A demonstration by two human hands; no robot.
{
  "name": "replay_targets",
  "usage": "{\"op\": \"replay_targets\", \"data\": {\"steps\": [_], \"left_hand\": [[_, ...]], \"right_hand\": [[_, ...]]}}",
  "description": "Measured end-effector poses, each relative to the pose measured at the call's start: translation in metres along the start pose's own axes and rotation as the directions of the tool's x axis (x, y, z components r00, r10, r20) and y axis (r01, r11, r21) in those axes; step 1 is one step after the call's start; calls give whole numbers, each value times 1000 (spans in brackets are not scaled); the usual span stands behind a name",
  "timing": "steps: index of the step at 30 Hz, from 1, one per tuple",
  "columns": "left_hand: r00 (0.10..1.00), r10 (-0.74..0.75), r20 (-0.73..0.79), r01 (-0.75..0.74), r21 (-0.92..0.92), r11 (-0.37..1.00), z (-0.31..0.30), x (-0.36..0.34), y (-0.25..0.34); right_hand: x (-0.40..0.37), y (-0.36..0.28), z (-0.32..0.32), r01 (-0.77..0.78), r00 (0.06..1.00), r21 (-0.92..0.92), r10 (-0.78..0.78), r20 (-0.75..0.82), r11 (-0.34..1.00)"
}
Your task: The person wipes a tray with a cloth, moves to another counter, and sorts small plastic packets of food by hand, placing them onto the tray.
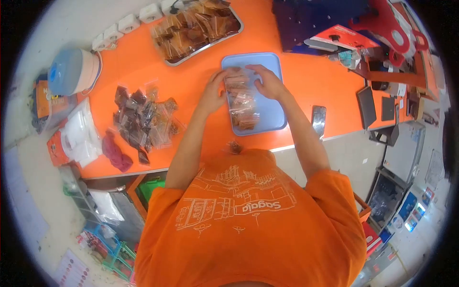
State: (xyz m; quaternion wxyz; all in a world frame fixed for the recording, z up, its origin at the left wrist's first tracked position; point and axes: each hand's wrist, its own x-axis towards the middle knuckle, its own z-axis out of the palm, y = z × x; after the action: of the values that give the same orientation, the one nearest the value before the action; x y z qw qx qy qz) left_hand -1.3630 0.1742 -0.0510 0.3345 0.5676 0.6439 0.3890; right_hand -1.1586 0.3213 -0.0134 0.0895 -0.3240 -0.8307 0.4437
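Observation:
On the blue tray [268, 117] a row of small clear plastic packets [244, 103] runs from the far end toward me along the left side. My left hand [213, 93] is at the row's far left, its fingertips right at the edge of the farthest packet and its thumb apart from the fingers. From the other side my right hand [270, 86] reaches over the tray, fingers curved and spread from the thumb, fingertips near the same packet. One loose small packet [234, 147] lies on the orange table [201, 148] close to my shirt.
A metal tray [234, 31] full of brown packets sits at the back. Left of me lies a pile of dark packets [143, 117] beside a maroon cloth [116, 153]. A phone [319, 120] rests near the front edge at right. A lidded bucket [76, 71] stands far left.

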Motion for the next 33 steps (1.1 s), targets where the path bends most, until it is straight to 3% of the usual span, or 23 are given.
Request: {"op": "replay_targets", "data": {"steps": [1, 5, 7, 8, 11, 13, 14, 16, 17, 18, 19, 20, 23, 24, 25, 26, 28, 30, 32, 33], "left_hand": [[999, 12, -46, -11, 1, 1000, -3, 4, 1], [993, 79, -92, -83, -50, 995, -5, 26, -9], [999, 43, 20, -42, -69, 997, -7, 34, -7], [993, 0, 115, 10, -86, 996, -7, 37, -6], [988, 78, 136, -66, -90, 994, -3, 42, -15], [988, 41, 148, -28, -84, 996, -6, 45, -14], [989, -6, 149, 19, -81, 997, -7, 45, -14], [989, 48, 137, -41, -58, 998, -7, 49, -12], [986, 100, 131, -97, -33, 995, -8, 50, -11], [987, 96, 127, -92, -32, 995, -6, 50, -17], [984, 41, 171, -25, -97, 995, -1, 52, -24], [977, -9, 213, 44, -159, 986, 3, 53, -30], [997, -66, 33, 68, -52, 996, 0, 38, -8], [997, -78, 16, 79, -53, 995, 3, 27, -14], [979, -114, -167, 118, 18, 993, 8, 16, -23], [929, -130, -345, 168, 82, 982, 12, 7, -33], [905, -421, -56, 425, 137, 895, 4, -30, -2], [955, -268, 131, 285, -135, 949, 27, -77, -2], [957, -285, 64, 292, -224, 930, 40, -91, 18], [956, -295, 4, 282, -305, 910, 45, -89, 26]], "right_hand": [[-7, -2, 1, -171, 984, 149, 178, -31, 974], [-34, 11, 27, -312, 950, 52, 312, 7, 949], [-46, 11, 31, 16, 998, 52, -19, 57, 999], [-48, 13, 30, 13, 999, 53, -15, 50, 998], [-55, 17, 28, 113, 994, 79, -112, -17, 990], [-65, 12, 26, -84, 974, 176, 118, -195, 981], [-71, 8, 27, -84, 973, 176, 119, -198, 981], [-79, 10, 33, -194, 900, 409, 328, -288, 891], [-79, 11, 38, -194, 902, 409, 326, -283, 892], [-81, 15, 45, -251, 932, 322, 318, -176, 913], [-82, 14, 46, -294, 946, 222, 316, -67, 929], [-82, 14, 46, -291, 949, 213, 310, -60, 933], [-90, 2, 50, -366, 931, 225, 359, 69, 903], [-95, -1, 53, -293, 946, 380, 324, -19, 878], [-96, -3, 55, -201, 947, 521, 300, -113, 830], [-95, -4, 56, -197, 952, 517, 289, -102, 833], [-94, -6, 55, -213, 960, 435, 271, -74, 875], [-86, -13, 51, -210, 972, 382, 235, -19, 900], [-78, -21, 54, -199, 979, 331, 198, 36, 922], [-73, -25, 55, -137, 988, 284, 151, -28, 949]]}}
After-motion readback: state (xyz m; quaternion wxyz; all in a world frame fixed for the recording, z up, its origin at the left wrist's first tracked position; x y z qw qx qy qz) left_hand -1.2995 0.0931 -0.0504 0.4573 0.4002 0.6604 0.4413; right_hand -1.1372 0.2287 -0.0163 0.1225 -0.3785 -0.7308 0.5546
